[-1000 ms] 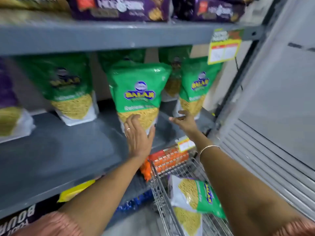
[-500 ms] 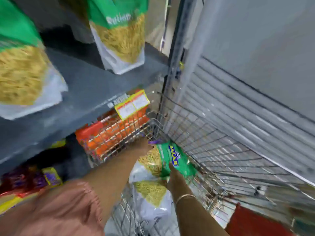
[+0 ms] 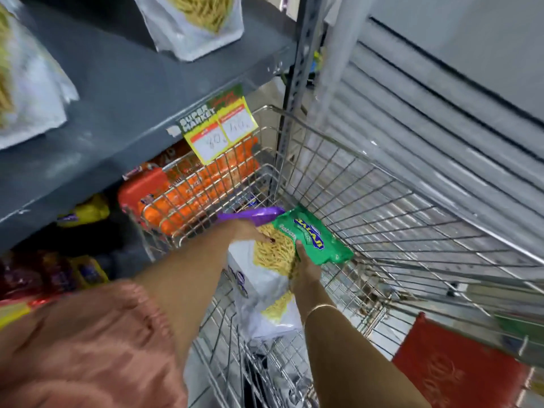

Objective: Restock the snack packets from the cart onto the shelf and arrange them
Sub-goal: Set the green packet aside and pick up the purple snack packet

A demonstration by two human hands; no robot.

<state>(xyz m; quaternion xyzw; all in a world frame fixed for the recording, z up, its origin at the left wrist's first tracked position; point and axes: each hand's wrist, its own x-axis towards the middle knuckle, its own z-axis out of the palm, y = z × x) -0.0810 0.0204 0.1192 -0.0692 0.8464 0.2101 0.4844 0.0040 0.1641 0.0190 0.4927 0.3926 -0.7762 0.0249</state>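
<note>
Both my hands are down in the wire cart point(image 3: 382, 184) on the top snack packet point(image 3: 297, 242), a green and white pouch of yellow sticks. Left hand point(image 3: 250, 229) lies over the packet's near upper edge, fingers curled down onto the clear window; whether they pinch the film I cannot tell. Right hand point(image 3: 306, 265) is under the green printed end, thumb on top, fingers hidden beneath, so it reads as clamped on the pouch. A bangle point(image 3: 319, 309) sits on that wrist.

Half a second back the hands were in much the same grip; the green end now sits slightly higher and more turned toward the cart's right wall. A full second back both hands were up at the shelf against a standing packet.

Under the held packet, a second like pouch point(image 3: 265, 313) lies on the cart's left side. A purple packet point(image 3: 253, 214) pokes out just past the left hand, toward the cart's far corner.

Beyond the cart's far wall, orange packs point(image 3: 188, 195) sit on the lower level. Above the cart, the grey shelf point(image 3: 123, 92) carries a yellow price tag point(image 3: 217, 128) on its lip and two standing packets point(image 3: 194, 25).
</note>
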